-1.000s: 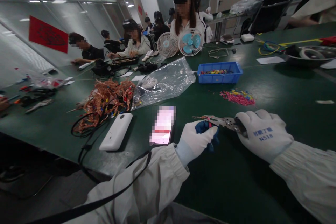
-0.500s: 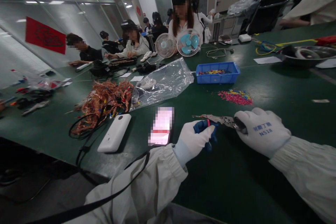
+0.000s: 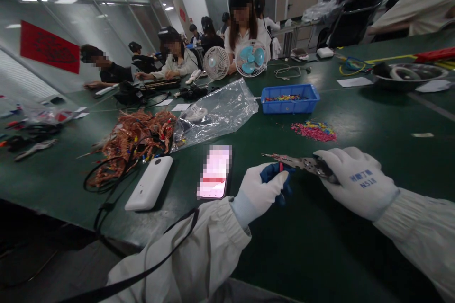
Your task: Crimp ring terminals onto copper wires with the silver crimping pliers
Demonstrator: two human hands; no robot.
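My left hand (image 3: pixel 261 188), in a white glove with blue-coated fingers, is closed in a pinch on a short red wire (image 3: pixel 281 167). My right hand (image 3: pixel 355 180), also gloved, is wrapped around the dark handles of a metal wire stripper (image 3: pixel 309 164). The tool's jaws point left and reach to just above the left fingertips, close against the red wire. Thin copper-coloured strands show along the jaw tip. Whether the jaws grip the wire is too small to tell. Beyond the tool lies a small heap of pink, yellow and blue insulation bits (image 3: pixel 313 131).
A blue bin (image 3: pixel 289 106) holds more coloured bits. Left of my hands are a phone (image 3: pixel 214 175), a white power bank (image 3: pixel 151 184), a clear plastic bag (image 3: pixel 223 113) and tangled copper wire (image 3: pixel 137 135). A black cable crosses my left sleeve. Other people sit across the table.
The camera view has shifted slightly, so the table things sit further left. My right hand has moved a little to the right, and more of the stripper's handle shows. The left pinch is unchanged.
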